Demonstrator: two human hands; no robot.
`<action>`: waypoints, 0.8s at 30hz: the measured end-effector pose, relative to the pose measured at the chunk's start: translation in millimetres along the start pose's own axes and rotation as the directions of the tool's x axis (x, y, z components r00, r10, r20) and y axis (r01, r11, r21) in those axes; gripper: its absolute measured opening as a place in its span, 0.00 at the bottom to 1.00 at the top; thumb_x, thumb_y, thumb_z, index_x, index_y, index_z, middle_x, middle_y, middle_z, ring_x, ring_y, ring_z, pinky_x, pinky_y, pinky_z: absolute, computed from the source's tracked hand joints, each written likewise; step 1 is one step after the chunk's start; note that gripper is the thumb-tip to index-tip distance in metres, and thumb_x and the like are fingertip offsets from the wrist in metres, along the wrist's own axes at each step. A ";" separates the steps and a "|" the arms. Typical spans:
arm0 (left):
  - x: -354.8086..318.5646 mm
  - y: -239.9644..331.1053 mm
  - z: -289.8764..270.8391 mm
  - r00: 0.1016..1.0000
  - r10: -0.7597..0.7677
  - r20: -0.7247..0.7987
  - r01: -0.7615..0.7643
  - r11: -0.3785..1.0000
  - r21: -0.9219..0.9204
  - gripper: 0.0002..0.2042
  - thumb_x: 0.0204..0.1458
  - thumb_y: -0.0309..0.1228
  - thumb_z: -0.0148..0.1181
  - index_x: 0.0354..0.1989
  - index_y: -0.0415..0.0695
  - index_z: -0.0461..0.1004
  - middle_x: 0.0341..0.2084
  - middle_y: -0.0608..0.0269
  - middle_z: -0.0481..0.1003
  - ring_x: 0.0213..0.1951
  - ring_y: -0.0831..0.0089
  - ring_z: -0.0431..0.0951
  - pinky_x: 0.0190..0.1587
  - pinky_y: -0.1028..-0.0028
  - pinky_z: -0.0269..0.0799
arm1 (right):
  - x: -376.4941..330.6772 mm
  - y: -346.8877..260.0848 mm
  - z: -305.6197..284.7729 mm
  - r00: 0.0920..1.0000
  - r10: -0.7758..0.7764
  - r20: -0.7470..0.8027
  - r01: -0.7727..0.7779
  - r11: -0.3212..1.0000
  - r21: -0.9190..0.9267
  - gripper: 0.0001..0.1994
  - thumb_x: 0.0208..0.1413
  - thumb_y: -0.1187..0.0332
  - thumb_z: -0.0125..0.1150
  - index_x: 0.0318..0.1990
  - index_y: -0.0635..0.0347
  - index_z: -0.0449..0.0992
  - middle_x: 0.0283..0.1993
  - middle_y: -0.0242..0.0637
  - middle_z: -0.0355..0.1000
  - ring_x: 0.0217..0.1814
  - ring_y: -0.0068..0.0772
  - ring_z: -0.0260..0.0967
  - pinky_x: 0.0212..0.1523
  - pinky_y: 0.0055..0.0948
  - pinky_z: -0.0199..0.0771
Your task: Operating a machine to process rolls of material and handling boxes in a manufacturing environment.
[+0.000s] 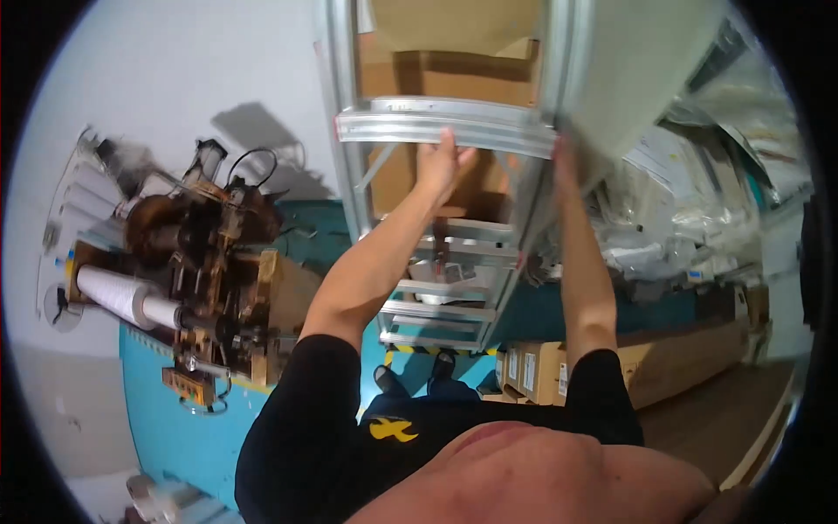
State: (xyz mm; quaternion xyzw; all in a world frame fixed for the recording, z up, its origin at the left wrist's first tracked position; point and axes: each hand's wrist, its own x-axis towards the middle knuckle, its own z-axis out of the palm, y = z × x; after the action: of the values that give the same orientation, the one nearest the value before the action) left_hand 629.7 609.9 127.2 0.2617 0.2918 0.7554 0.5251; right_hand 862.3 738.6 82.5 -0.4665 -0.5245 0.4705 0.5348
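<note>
An aluminium stepladder [410, 131] stands upright in front of me, its rungs running down to the floor near my feet. My left hand [442, 164] is at the lower edge of a wide upper rung, thumb up against the metal and fingers curled at its underside. My right hand [566, 162] reaches the right side rail at that rung's end. Motion blurs it, and its fingers are mostly hidden. Brown cardboard [454, 74] shows between the rails behind the ladder.
On the left stands a rusty machine [188, 227] with a white roll [113, 293] on it. Clear plastic-wrapped items [672, 210] are heaped at the right, beside a large pale panel [633, 70]. Cardboard boxes [532, 367] sit low to the right of my feet on a teal floor [166, 419].
</note>
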 end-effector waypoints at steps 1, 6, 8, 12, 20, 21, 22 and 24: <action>1.1 -8.5 0.8 1.000 0.006 -0.004 -0.006 1.000 0.021 0.18 0.59 0.35 0.47 0.53 0.40 0.57 0.47 0.54 0.68 0.47 0.61 0.73 0.50 0.61 0.71 | 1.2 1.3 -2.3 1.000 -0.022 -0.010 0.022 1.000 -0.009 0.31 0.60 0.45 0.40 0.61 0.62 0.60 0.63 0.37 0.57 0.64 0.34 0.53 0.63 0.32 0.49; 5.3 -42.8 2.7 0.996 0.075 0.055 -0.073 0.996 -0.045 0.22 0.57 0.40 0.51 0.56 0.46 0.54 0.52 0.57 0.64 0.50 0.63 0.69 0.50 0.59 0.71 | -1.1 2.8 -12.2 0.999 -0.045 -0.009 0.045 0.999 0.006 0.31 0.61 0.46 0.40 0.61 0.64 0.58 0.64 0.40 0.55 0.64 0.36 0.51 0.63 0.34 0.49; 5.9 -43.7 5.1 0.998 0.060 0.004 -0.060 0.987 0.152 0.24 0.56 0.46 0.51 0.54 0.45 0.57 0.49 0.54 0.67 0.44 0.63 0.73 0.42 0.61 0.75 | -7.9 -0.7 -13.6 0.990 0.020 -0.139 -0.026 0.999 -0.045 0.32 0.61 0.46 0.40 0.61 0.65 0.58 0.64 0.41 0.54 0.65 0.37 0.51 0.63 0.35 0.49; -23.5 -12.7 2.9 0.971 -0.232 -0.051 0.228 0.851 0.473 0.15 0.58 0.40 0.48 0.37 0.37 0.70 0.26 0.61 0.73 0.27 0.72 0.72 0.30 0.70 0.73 | -17.6 -5.1 -17.9 0.991 -0.065 -0.120 0.062 0.998 -0.033 0.32 0.61 0.47 0.39 0.61 0.67 0.56 0.65 0.43 0.52 0.65 0.39 0.50 0.63 0.37 0.49; -314.7 116.3 -152.0 0.999 0.037 0.015 -0.040 0.934 0.355 0.10 0.56 0.32 0.54 0.41 0.38 0.69 0.33 0.63 0.75 0.39 0.77 0.75 0.43 0.75 0.71 | -70.1 58.7 -78.9 0.714 -0.700 0.008 0.652 0.660 -0.372 0.24 0.62 0.56 0.39 0.56 0.69 0.64 0.54 0.48 0.65 0.55 0.43 0.63 0.59 0.38 0.58; -361.1 143.4 -193.3 0.968 0.148 -0.201 -0.019 0.846 0.533 0.12 0.57 0.35 0.52 0.41 0.38 0.70 0.34 0.60 0.75 0.38 0.73 0.75 0.43 0.71 0.72 | -96.2 67.4 -85.2 0.843 -0.527 -0.101 0.500 0.840 -0.210 0.23 0.63 0.58 0.40 0.54 0.69 0.66 0.52 0.48 0.67 0.53 0.43 0.65 0.56 0.39 0.62; -409.1 175.8 -240.2 0.862 0.333 -0.383 0.022 0.730 0.684 0.12 0.57 0.35 0.51 0.40 0.38 0.70 0.31 0.61 0.74 0.36 0.74 0.75 0.41 0.73 0.72 | -131.2 76.4 -86.1 0.880 -0.473 -0.051 0.426 0.832 -0.355 0.22 0.62 0.58 0.41 0.53 0.70 0.67 0.52 0.49 0.67 0.51 0.42 0.66 0.54 0.38 0.64; -501.9 236.0 -334.4 0.426 0.560 -0.711 0.220 0.698 0.682 0.12 0.56 0.36 0.50 0.38 0.39 0.71 0.27 0.64 0.73 0.31 0.74 0.74 0.37 0.75 0.71 | -206.1 104.3 -64.9 0.932 -0.339 -0.129 0.285 0.903 -0.321 0.21 0.62 0.59 0.42 0.49 0.70 0.69 0.50 0.49 0.68 0.48 0.40 0.67 0.49 0.35 0.67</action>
State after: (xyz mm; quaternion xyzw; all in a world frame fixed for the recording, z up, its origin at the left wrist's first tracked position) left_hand 400.2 13.9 19.9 0.0309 0.7481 0.6598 0.0633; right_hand 924.3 546.4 -47.1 -0.4920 -0.6062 0.2499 0.5727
